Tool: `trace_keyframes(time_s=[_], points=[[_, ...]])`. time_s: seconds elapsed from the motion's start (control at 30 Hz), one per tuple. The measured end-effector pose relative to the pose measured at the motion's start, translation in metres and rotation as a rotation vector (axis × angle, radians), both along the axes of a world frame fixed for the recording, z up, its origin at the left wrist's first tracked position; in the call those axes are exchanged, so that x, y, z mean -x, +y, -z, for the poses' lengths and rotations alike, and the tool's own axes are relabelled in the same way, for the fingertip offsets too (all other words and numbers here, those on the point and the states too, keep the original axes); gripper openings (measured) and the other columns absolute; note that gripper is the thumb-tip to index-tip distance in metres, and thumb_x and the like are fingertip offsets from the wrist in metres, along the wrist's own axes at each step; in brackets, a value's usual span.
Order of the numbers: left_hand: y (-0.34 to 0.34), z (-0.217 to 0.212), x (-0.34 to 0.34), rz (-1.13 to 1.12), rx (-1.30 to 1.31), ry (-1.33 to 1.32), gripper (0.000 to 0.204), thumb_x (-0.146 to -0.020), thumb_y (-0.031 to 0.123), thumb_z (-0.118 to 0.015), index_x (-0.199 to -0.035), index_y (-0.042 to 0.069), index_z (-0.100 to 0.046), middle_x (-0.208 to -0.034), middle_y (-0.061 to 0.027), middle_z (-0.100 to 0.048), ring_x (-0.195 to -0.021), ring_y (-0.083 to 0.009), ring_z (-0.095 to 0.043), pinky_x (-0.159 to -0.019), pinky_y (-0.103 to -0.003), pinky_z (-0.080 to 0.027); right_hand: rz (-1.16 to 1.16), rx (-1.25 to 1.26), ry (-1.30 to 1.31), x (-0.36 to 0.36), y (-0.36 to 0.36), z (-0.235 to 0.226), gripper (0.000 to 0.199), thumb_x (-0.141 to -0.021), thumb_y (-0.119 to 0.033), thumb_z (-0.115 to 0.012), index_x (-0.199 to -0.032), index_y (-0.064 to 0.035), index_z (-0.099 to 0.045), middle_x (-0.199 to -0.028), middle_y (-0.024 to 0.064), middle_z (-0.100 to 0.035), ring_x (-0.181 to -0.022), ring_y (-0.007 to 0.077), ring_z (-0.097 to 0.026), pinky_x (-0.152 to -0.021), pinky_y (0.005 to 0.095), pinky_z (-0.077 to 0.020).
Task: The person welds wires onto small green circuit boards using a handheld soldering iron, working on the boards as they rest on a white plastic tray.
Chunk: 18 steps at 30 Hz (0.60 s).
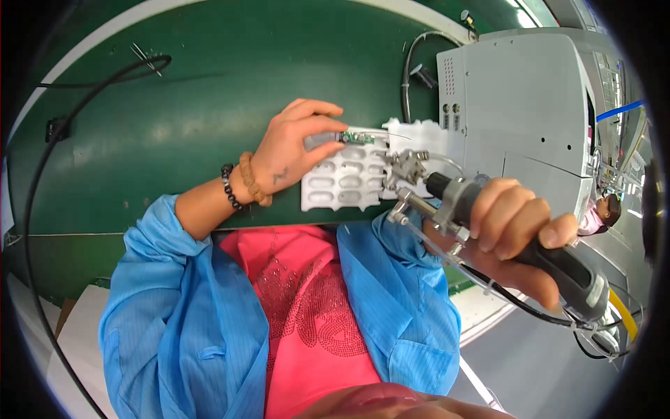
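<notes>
Between the thumb and fingers of my left hand (293, 143) is a small green circuit board (359, 138) with a greyish end, held just above the far part of a white moulded tray (322, 197). My right hand (520, 230) is wrapped round the black handle of a soldering iron (569, 276) that carries a metal feed attachment (412, 167) and thin tubes. The iron's working end points left, close to the board and over the tray's right side. Its very tip is hard to make out.
A large grey machine box (516, 98) stands at the right of the green work surface (188, 91). Behind the iron lies a second white moulded piece (426, 133). A black cable (35, 202) loops down the left side. Another person (606, 213) is at the far right.
</notes>
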State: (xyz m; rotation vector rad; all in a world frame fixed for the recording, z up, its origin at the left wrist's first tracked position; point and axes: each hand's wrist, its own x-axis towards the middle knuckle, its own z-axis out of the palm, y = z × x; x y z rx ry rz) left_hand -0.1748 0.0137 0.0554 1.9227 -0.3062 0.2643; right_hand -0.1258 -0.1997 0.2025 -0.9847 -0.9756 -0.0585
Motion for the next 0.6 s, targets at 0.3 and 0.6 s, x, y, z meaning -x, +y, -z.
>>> trace_keyframes(time_s=[0.3, 0.6], points=[[0.061, 0.0, -0.123, -0.503, -0.145, 0.027, 0.03, -0.08, 0.022, -0.075, -0.104, 0.004, -0.069, -0.093, -0.0092, -0.068, -0.079, -0.0147, -0.062, -0.072, -0.028, -0.05, 0.112, -0.103, 0.083, 0.003, 0.015, 0.025, 0.055, -0.08, -0.046, -0.073, -0.097, -0.0017, -0.044, -0.063, 0.0034, -0.052, -0.048, 0.0143, -0.05, -0.045, 0.0283, -0.0413], [-0.007, 0.022, -0.283, -0.204, -0.481, -0.526, 0.038, -0.081, 0.021, -0.068, -0.115, 0.006, -0.06, -0.111, -0.0146, -0.063, -0.108, -0.0315, -0.057, -0.094, -0.04, -0.046, 0.126, -0.068, 0.064, 0.0, 0.001, 0.013, 0.056, -0.077, -0.043, -0.076, -0.097, -0.0012, -0.045, -0.061, 0.0028, -0.053, -0.047, 0.0153, -0.052, -0.045, 0.0286, -0.0444]])
